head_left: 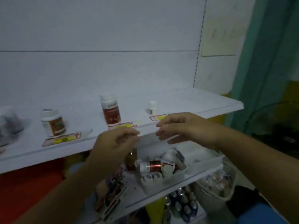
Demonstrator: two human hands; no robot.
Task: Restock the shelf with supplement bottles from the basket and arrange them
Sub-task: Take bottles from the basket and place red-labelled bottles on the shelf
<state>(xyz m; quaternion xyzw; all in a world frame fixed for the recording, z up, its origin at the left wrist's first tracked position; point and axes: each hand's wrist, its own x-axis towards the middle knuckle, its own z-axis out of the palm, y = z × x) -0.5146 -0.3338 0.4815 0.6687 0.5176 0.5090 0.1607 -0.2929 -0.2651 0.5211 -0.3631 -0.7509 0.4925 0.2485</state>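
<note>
White shelf (186, 101) bottles (110, 110) stand beyond both empty grips (blurred).

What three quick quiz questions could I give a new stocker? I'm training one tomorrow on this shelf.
1. True or false: both hands hold a bottle.
2. Which stands tallest on the top shelf? A squat jar B red-label bottle C small white bottle
3. Where is the basket?

Key:
1. False; the left hand and the right hand look empty.
2. B.
3. One shelf down, under the hands.
</note>
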